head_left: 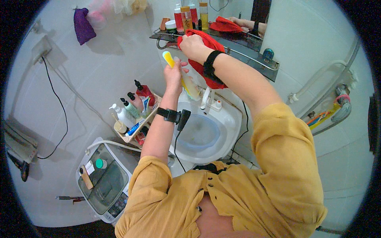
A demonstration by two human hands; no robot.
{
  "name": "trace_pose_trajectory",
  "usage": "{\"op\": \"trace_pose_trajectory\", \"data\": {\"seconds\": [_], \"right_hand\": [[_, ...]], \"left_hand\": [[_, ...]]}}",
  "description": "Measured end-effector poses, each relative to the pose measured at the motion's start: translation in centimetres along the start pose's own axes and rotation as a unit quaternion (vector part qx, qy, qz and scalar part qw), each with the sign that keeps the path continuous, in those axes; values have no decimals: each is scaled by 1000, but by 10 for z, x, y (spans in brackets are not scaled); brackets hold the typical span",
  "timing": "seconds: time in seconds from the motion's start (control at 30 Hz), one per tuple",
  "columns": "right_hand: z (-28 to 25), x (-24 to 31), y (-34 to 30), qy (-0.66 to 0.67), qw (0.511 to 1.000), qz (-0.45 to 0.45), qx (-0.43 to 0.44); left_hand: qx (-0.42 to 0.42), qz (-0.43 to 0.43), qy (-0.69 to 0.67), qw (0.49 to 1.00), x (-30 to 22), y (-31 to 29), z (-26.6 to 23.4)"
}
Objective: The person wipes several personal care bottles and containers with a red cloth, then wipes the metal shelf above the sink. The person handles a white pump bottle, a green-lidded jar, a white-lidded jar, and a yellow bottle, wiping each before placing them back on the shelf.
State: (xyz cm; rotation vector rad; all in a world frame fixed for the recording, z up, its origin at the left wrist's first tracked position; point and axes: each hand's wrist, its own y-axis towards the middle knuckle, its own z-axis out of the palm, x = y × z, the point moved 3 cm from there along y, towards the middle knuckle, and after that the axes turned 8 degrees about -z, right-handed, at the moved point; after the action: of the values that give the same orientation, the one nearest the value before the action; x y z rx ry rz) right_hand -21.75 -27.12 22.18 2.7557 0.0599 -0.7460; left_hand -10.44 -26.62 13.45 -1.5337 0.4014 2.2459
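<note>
My left hand (173, 76) is closed round the yellow handle of a brush (168, 59). Its pale, whitish head (191, 88) points down over the back of the white sink (234, 131). Higher up, my right hand (193, 44) grips a red cloth (208, 41) at the left part of the dark wall shelf (254, 61). The cloth drapes over the shelf's rail and hangs below it toward the tap (205, 98). My right wrist and forearm cover part of the cloth. The mirror above repeats the hand and cloth.
Several bottles (185, 19) and a white-lidded jar (170, 26) stand on the shelf's left end. Left of the sink, a rack (152, 109) carries pump bottles and tubes. A washing machine (104, 206) holds a phone (86, 177). A black cable (176, 150) hangs from my left wrist.
</note>
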Motion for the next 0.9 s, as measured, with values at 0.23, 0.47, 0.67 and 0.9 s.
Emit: {"op": "trace_pose_trajectory", "data": {"seconds": [0.23, 0.47, 0.67, 0.9], "right_hand": [[-9, -10, -27, -22, 1000, -15, 8], [-31, -16, -51, -31, 999, -23, 35], [-98, -55, -81, 115, 971, -18, 207], [-185, -171, -139, 119, 975, 84, 167]], "left_hand": [[12, 7, 13, 1000, -1, 0, -2], [13, 26, 16, 999, -6, -2, -7], [44, 34, 9, 998, 0, 2, 2], [85, 2, -17, 996, 16, -11, 34]]}}
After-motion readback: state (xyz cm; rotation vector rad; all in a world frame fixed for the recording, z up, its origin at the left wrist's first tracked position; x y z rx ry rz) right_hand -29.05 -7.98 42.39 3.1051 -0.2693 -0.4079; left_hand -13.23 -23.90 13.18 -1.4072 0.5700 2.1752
